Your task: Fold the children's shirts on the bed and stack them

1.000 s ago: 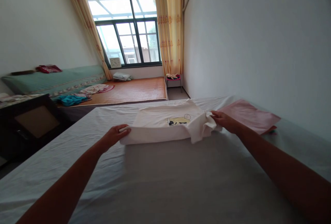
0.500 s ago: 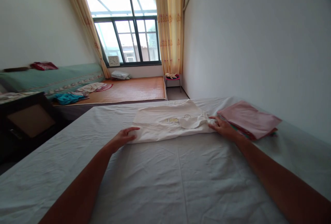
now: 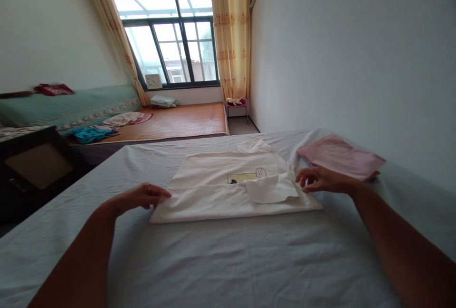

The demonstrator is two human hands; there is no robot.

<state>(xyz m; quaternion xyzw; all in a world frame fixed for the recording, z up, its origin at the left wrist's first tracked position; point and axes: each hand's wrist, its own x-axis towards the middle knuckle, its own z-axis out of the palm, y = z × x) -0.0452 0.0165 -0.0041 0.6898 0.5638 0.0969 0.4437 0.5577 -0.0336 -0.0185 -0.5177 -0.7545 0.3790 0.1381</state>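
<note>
A white T-shirt (image 3: 210, 203) with a yellow print and a speech bubble lies on the sheet before me. Its near side is folded over, and a short sleeve (image 3: 272, 188) rests on top across part of the print. At the shirt's left edge is my left hand (image 3: 142, 196), fingertips touching or just over the cloth and thumb apart from them. My right hand (image 3: 320, 179) hovers by the right edge, fingers loosely bent and apart, gripping nothing that I can see. Close behind it lies a pile of folded pink cloth (image 3: 344, 156).
A pale sheet (image 3: 199, 260) covers the surface under the shirt. Beyond stands a bed with a brown mat (image 3: 185, 120) and clothes on it. A dark cabinet (image 3: 35, 165) is at left, a white wall (image 3: 349, 51) at right, and a small stool (image 3: 237, 104) under the curtain.
The shirt's near edge has come closer to me and lies flatter and wider, showing more print. My hands have moved farther apart and loosened from the cloth.
</note>
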